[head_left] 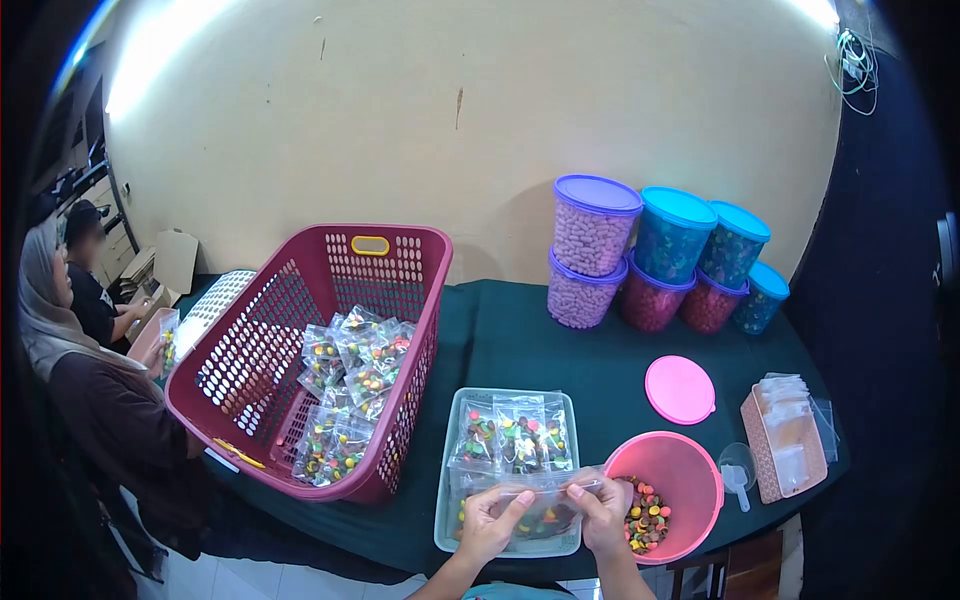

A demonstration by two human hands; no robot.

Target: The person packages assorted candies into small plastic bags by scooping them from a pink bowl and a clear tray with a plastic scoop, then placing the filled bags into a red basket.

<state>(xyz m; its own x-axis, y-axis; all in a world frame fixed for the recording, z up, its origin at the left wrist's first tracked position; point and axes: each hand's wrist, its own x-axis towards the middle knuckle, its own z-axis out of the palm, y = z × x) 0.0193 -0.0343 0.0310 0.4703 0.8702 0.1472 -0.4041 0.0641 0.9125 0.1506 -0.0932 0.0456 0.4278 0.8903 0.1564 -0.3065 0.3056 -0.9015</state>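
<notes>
Candy bag [540,503] is pinched at its top by left hand [488,527] and right hand [604,515] over the tray [446,505] — sealing, likely; next, press evenly along the strip.

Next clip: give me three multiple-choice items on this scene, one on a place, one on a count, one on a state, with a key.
1. The clear bag held by the left hand and right hand is: A) over the clear tray B) on the floor C) on a chair.
2. Purple-lidded jars number: A) one B) two C) four.
3. The pink bucket is: A) lidded B) open, holding candies C) open, empty.
Key: 1 A, the tray lies beneath the bag; 2 B, one stands on another; 3 B, coloured candies show inside.
</notes>
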